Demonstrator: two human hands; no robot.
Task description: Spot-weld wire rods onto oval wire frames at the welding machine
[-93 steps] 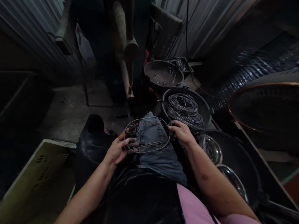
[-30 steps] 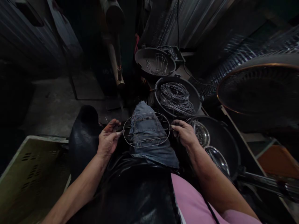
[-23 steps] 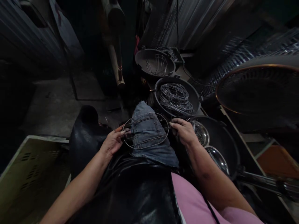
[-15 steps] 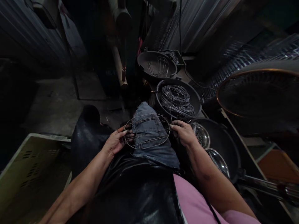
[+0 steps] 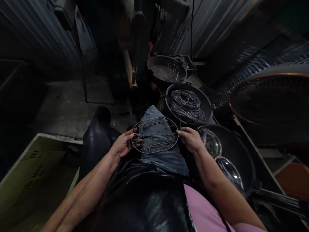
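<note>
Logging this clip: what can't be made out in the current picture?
Head view throughout:
Right hand: too dark and small to tell what its fingers pinch.
Upper metal bowl: contents too small to identify.
Lower metal bowl: partly hidden by the right forearm.
Yellowish crate: cut off by left edge.
Orange item: cut off by right edge.

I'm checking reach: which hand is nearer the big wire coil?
Right. In view, the right hand is just below the big wire coil; the left hand is farther left.

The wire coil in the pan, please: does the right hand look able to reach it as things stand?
Probably yes: the wire coil lies uncovered in an open pan just beyond the right hand, though that hand is at the wire frame.
</note>
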